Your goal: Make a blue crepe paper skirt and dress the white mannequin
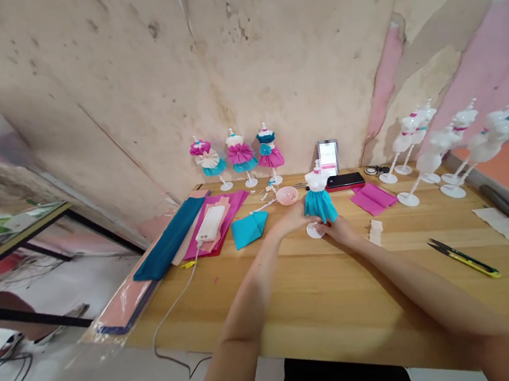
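Observation:
In the head view, a small white dress form [317, 180] stands upright in front of me, wearing a teal gathered skirt [320, 205]. Its round white base [315, 230] rests on the table below. My left hand [298, 216] is closed at the skirt's left side, its fingertips partly hidden by the fabric. At the lower right, my right hand [340, 230] pinches near the hem, close to the stand's base. To the left lies a folded piece of teal fabric [249, 229]. Behind my left hand sits a pink bowl [287, 196] with small items inside.
Three dressed mini forms [241, 155] stand by the wall; several white forms [435, 150] stand at right. Yellow-handled thread snips [464, 258], magenta fabric [373, 199] and a white strip [375, 232] lie right. A corded white phone [211, 223] tops fabric sheets at left.

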The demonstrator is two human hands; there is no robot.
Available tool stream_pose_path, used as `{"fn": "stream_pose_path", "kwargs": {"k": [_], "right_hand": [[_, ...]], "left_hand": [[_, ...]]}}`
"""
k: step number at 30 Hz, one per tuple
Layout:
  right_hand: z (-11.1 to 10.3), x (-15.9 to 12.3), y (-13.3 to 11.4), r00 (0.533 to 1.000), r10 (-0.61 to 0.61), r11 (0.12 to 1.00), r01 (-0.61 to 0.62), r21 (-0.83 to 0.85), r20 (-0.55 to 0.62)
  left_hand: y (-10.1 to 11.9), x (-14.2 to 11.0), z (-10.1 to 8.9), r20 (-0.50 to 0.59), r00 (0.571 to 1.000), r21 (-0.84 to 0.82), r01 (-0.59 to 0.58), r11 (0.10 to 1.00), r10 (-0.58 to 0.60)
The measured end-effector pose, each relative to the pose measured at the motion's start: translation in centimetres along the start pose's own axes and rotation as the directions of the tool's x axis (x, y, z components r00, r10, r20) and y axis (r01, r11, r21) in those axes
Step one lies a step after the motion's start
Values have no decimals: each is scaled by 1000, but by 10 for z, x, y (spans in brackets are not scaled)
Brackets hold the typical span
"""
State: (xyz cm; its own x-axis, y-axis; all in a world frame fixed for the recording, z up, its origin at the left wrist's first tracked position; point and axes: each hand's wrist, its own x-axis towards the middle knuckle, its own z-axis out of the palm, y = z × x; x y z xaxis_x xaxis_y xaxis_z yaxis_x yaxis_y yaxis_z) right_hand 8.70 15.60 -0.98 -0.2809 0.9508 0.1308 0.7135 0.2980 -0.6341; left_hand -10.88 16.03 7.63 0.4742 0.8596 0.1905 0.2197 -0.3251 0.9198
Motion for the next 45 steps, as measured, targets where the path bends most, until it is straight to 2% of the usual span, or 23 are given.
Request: {"fn": "stream_pose_path", "kwargs": {"k": [2,4,8,10,12,15,20,23,26,31,35,37,38,40,43,45], "right_hand": [[1,1,0,999,-3,996,0,-88,-45],[-4,0,3,997,-15,985,1,-170,-80],[-15,-6,14,993,-37,956,2,-293,-114],[-15,-7,18,991,-44,944,0,-331,-124],[-12,-7,21,989,-53,934,1,-357,-136],[-8,-5,22,989,-48,921,-12,-390,-143],[-5,-2,22,993,-21,898,-31,-439,-114],[-4,-1,22,994,0,898,-48,-437,-109],[-2,0,22,995,8,919,-46,-390,-99],[-1,1,21,996,-10,980,-8,-197,-91],[-17,1,26,1000,-11,994,12,107,-6],[-32,0,31,996,-32,946,5,324,79],[-40,0,34,992,-52,893,-6,451,115],[-55,0,39,986,-81,738,-37,674,143],[-67,1,41,980,-102,524,-95,846,173],[-66,3,39,980,-80,337,-144,930,181]], "left_hand": [[-10,4,4,52,997,-266,72,961,-61],[-18,6,10,51,993,-476,115,872,-103],[-32,-5,29,-9,992,-616,91,783,-122],[-38,-11,41,-43,984,-800,69,595,-172],[-41,-15,53,-82,980,-887,11,462,-180],[-39,-16,66,-113,975,-928,-35,370,-190],[-36,-13,71,-173,953,-935,-79,346,-250],[-41,-14,66,-214,935,-935,-112,338,-283],[-42,-17,56,-275,926,-913,-167,373,-258],[-34,-23,40,-348,903,-854,-195,482,-253],[-28,-26,39,-332,906,-839,-156,521,-262],[-26,-26,44,-299,917,-846,-126,519,-264],[-24,-27,46,-280,922,-849,-107,518,-269],[-22,-26,52,-253,924,-848,-69,525,-288],[-19,-25,58,-262,912,-833,-49,551,-315],[-18,-25,60,-283,906,-826,-65,560,-314]]}}
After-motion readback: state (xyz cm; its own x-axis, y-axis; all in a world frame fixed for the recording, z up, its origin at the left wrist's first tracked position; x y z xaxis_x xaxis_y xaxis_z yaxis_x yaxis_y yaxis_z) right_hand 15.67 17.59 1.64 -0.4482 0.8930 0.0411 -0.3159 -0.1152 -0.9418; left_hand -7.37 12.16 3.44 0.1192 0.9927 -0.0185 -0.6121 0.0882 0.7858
